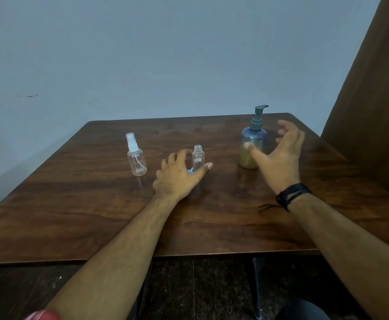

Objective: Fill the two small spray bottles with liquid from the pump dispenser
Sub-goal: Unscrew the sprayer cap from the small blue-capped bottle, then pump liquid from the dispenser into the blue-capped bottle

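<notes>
Pump dispenser (253, 144) upright, spout pointing right; right hand (279, 153) spread beside it, empty

both forearms are bare, with fine hair along them. the right wrist wears a black band (293, 193) with thin dark cords trailing loose from its inner side, and the right hand (279, 153) carries no ring that shows. at the bottom left edge a bit of red and white sleeve (42, 315) shows on the left arm, the left hand (177, 176) is bare, and at the bottom right a dark rounded patch of clothing (302, 310) shows, too dim to make out.
</notes>
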